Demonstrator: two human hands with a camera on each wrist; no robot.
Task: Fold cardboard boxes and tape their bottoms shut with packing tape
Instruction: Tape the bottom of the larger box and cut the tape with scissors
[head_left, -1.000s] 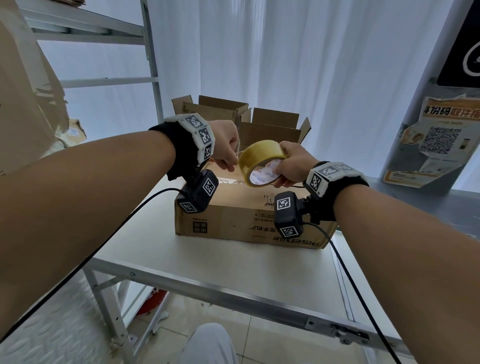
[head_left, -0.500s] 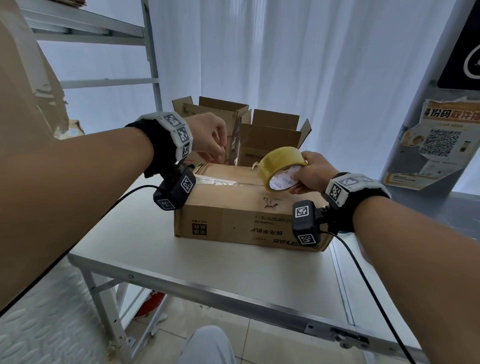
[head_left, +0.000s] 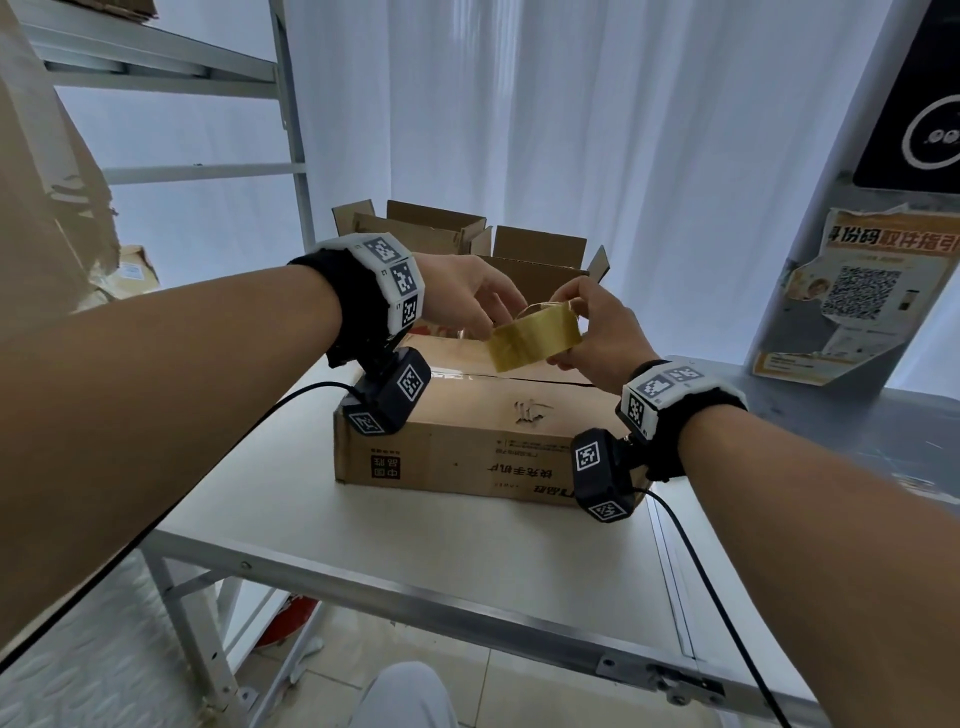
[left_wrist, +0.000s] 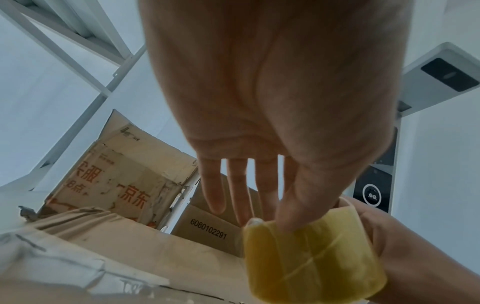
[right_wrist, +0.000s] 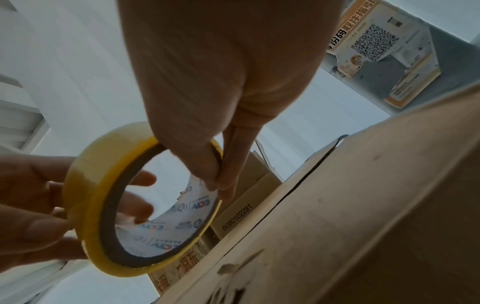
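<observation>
Now both hands on tape roll (head_left: 535, 338), seemingly clear above box (head_left: 483, 447)

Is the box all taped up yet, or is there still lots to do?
Not yet. The box on the table is folded shut, bottom up, with shiny tape only at the far end of its seam. The rest of the seam shows as a dark open line. Right now the right hand holds the tape roll above it while the left hand touches the roll. The open boxes behind remain.

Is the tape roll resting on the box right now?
No, the right hand holds the tape roll in the air above the box.
</observation>
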